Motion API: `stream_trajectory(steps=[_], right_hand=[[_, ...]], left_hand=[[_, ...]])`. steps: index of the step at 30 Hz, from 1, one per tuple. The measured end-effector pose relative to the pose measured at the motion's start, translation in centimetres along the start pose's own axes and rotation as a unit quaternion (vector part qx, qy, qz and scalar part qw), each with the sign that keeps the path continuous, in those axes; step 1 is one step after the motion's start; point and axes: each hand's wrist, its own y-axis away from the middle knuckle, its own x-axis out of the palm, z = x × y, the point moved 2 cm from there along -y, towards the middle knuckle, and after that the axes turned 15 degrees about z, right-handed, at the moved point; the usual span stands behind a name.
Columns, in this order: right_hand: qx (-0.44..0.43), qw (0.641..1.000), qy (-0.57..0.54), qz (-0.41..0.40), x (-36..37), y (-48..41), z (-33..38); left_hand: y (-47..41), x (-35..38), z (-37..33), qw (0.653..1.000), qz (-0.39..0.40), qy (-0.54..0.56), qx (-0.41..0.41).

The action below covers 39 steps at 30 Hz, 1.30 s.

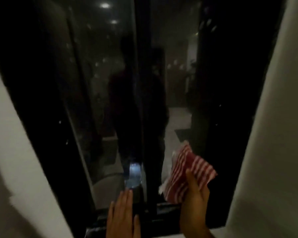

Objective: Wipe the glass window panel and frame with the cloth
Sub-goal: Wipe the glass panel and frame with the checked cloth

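Note:
A dark glass window panel (100,86) fills the view, split by a black vertical frame bar (142,83). A red and white striped cloth (187,172) is pressed against the lower right pane, held by my right hand (194,201), thumb up over the cloth. My left hand (123,215) lies flat with fingers spread against the glass at the bottom, just left of the frame bar. A small bright reflection (134,174) glows on the glass above my left hand.
White wall (272,152) flanks the window on the right, and another white wall (12,160) on the left. The black bottom frame rail (163,213) runs under both hands. Ceiling lights and a dim figure reflect in the glass.

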Motion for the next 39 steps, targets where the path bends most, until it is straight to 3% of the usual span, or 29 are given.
stream_trajectory(steps=[2,5,9,10,11,13,14,15,19,23,26,31,34,36,39], right_hand=[[-0.122,0.991,0.019,0.042,1.7,-3.2,4.1],[-0.275,0.953,0.052,0.115,6.6,-7.8,10.6],[-0.4,0.881,0.214,0.134,12.7,-16.1,16.5],[-0.425,0.843,0.294,0.153,14.2,-18.3,17.7],[-0.453,0.773,0.404,0.185,15.6,-19.8,18.2],[-0.484,0.58,0.623,0.205,17.4,-23.5,18.4],[-0.481,0.513,0.682,0.202,17.6,-24.9,18.1],[-0.485,0.477,0.706,0.195,17.5,-26.0,17.6],[-0.522,0.427,0.71,0.205,12.8,-27.0,10.8],[-0.531,0.318,0.758,0.206,5.4,-26.7,1.8],[-0.553,0.313,0.746,0.201,6.3,-27.6,3.1],[-0.586,0.407,0.681,0.164,18.3,-29.5,15.7],[-0.589,0.433,0.669,0.13,26.8,-29.7,24.9],[-0.599,0.43,0.665,0.119,30.3,-29.4,29.1],[-0.614,0.382,0.683,0.102,31.8,-30.1,33.4]], left_hand=[[-5.7,-1.5,-2.6,0.999,0.007,0.006,0.036],[-13.9,-5.3,-5.5,0.993,-0.062,0.005,0.102],[-25.4,-13.5,-9.2,0.983,-0.166,0.034,0.072],[-28.0,-15.7,-10.2,0.979,-0.187,0.044,0.064],[-30.1,-17.5,-10.9,0.975,-0.205,0.061,0.056],[-33.9,-20.8,-12.0,0.969,-0.231,0.074,0.041],[-35.3,-22.1,-12.4,0.967,-0.242,0.068,0.043],[-36.9,-23.2,-12.6,0.965,-0.251,0.057,0.05],[-41.1,-25.3,-13.6,0.96,-0.268,0.02,0.079],[-42.5,-24.2,-13.7,0.953,-0.294,-0.03,0.069],[-42.7,-23.7,-13.1,0.945,-0.315,-0.028,0.087],[-43.0,-23.6,-12.7,0.941,-0.317,0.012,0.117],[-42.9,-23.5,-12.6,0.932,-0.333,0.035,0.136],[-43.0,-23.3,-12.6,0.932,-0.334,0.037,0.137],[-43.1,-23.2,-12.7,0.933,-0.335,0.019,0.127]])
